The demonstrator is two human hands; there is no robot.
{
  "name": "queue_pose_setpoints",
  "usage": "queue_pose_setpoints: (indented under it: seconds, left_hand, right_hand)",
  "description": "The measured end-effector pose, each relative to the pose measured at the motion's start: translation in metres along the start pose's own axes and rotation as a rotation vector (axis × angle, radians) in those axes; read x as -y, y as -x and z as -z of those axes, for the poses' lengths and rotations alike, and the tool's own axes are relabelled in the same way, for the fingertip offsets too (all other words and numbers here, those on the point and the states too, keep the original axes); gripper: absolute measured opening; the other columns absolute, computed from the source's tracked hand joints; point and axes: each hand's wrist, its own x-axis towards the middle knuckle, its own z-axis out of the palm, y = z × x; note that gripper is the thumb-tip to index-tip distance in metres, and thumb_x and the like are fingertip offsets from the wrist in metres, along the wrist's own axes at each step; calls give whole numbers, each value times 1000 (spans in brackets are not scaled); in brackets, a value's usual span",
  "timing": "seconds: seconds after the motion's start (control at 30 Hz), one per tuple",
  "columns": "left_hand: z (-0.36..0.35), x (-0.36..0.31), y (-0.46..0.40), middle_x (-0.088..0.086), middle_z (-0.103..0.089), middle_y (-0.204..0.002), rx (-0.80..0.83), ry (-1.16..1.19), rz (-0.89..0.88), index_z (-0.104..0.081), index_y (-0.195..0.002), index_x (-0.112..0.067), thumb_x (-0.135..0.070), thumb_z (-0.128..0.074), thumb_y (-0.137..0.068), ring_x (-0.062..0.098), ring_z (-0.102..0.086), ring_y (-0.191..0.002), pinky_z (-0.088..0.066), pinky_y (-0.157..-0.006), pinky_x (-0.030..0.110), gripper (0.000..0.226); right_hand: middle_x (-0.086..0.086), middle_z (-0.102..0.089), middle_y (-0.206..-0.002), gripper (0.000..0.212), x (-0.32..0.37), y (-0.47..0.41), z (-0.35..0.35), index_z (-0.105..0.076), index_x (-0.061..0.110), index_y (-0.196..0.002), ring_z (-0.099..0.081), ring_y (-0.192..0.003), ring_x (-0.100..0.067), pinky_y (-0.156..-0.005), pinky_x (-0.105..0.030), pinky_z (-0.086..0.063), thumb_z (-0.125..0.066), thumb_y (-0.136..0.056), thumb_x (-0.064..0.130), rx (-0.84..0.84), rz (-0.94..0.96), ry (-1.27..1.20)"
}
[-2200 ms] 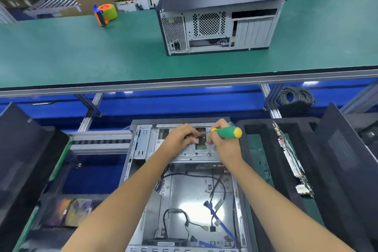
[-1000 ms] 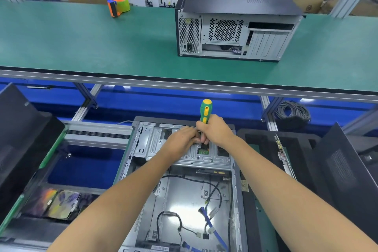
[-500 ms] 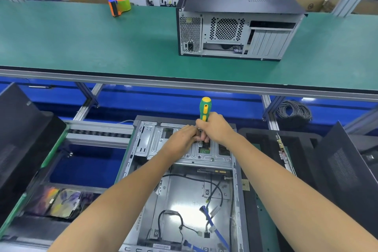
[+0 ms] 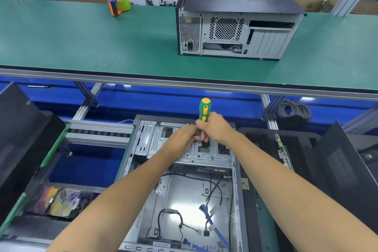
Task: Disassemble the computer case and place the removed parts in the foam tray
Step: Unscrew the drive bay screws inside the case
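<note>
While my right hand (image 4: 214,129) grips the upright screwdriver (image 4: 204,109) and my left hand (image 4: 183,136) pinches beside its tip, the open case (image 4: 184,190) keeps its drive bracket (image 4: 204,155) and cables; boards already sit in the foam tray (image 4: 266,170).

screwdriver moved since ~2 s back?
Yes. The screwdriver has swung from lying sideways over the drive bracket to standing upright on it, handle up, gripped by the right hand.

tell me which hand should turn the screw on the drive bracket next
Right. The right hand already grips the upright screwdriver over the drive bracket; the left hand only steadies near the tip.
</note>
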Motion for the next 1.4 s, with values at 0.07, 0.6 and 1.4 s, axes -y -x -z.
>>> queue_pose_setpoints:
  seconds: [0.07,0.6,1.4]
  left_hand:
    - [-1,1,-1,-3,-60,-93,5,0,-2,-53,-95,-18,-32,-42,-99,17,-49,-85,-49,-79,44,18]
    - [-2,5,-2,-4,-68,-103,-8,73,-43,-66,-106,-15,-23,-62,-102,17,-53,-92,-47,-89,38,10]
    - [0,6,-1,-5,-66,-101,20,-9,-76,-72,-93,-12,-18,-69,-95,25,-49,-104,-50,-87,46,8]
  right_hand:
    - [-6,-71,-57,28,-1,0,0,-59,7,-75,-66,-49,-17,-70,-33,-59,-50,-96,24,-9,-11,-10]
    - [-14,-63,-59,18,9,-6,10,-60,2,-69,-60,-58,-25,-64,-42,-54,-59,-62,18,234,-9,62]
    - [4,-55,-62,29,65,14,41,-49,19,-77,-49,-63,-18,-57,-33,-30,-54,-80,47,-122,262,575]
